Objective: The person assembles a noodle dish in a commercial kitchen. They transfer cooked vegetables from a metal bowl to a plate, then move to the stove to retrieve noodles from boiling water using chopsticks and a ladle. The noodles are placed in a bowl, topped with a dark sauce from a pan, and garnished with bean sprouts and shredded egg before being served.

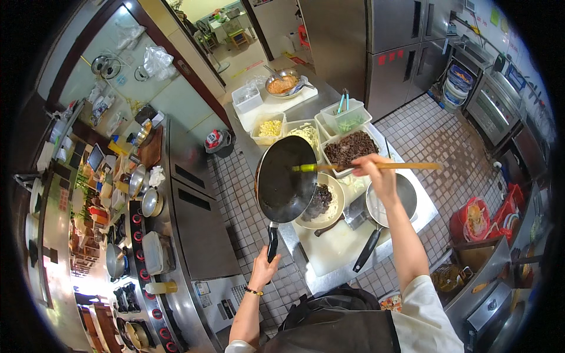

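My left hand [264, 268] is closed around the black handle of a dark frying pan [282, 189], which is tilted over a bowl [337, 212] of noodles topped with dark sauce. In my right hand [378, 176] is a long wooden stick [410, 166] with a yellow-green brush head [305, 168] inside the pan. Right of the bowl lies a wide metal blade with a dark handle [329, 227], possibly a cleaver. Below my right hand, a second, light grey frying pan [405, 194] rests on the counter, its black handle towards me.
Plastic tubs of corn-yellow bits [270, 128], pale strips [304, 132] and dark minced food [348, 150] stand behind the pan. Near me lies a white cutting board [340, 251]. A metal bowl of orange food [282, 84] is at the back. Stove burners [126, 298] line the left.
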A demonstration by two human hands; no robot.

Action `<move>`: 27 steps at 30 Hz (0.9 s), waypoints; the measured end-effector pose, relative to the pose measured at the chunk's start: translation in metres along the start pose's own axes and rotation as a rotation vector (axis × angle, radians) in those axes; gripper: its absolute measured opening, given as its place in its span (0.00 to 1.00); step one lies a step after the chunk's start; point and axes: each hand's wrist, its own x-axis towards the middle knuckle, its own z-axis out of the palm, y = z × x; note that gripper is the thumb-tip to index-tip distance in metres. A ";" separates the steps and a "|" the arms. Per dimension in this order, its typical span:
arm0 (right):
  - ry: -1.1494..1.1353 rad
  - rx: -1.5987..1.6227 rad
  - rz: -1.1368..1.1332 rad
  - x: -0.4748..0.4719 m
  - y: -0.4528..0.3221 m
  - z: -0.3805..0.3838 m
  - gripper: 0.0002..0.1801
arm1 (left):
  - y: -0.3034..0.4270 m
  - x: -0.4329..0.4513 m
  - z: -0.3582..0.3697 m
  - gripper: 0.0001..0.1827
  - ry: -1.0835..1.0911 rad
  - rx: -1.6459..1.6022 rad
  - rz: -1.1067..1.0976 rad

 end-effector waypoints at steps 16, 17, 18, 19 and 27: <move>0.297 0.414 0.195 0.044 -0.019 0.025 0.13 | 0.011 0.003 -0.011 0.10 -0.252 -0.479 -0.207; 0.292 0.470 0.309 0.042 -0.020 0.038 0.13 | 0.012 0.004 -0.012 0.10 -0.283 -0.512 -0.220; 0.145 0.373 0.265 0.036 -0.026 0.047 0.13 | 0.012 0.006 -0.013 0.10 -0.281 -0.472 -0.223; -0.136 0.308 0.052 0.031 -0.034 0.052 0.11 | 0.013 0.008 -0.014 0.10 -0.285 -0.440 -0.220; -0.193 -0.355 -0.553 0.021 -0.095 0.077 0.02 | 0.011 0.013 -0.017 0.12 -0.275 -0.471 -0.226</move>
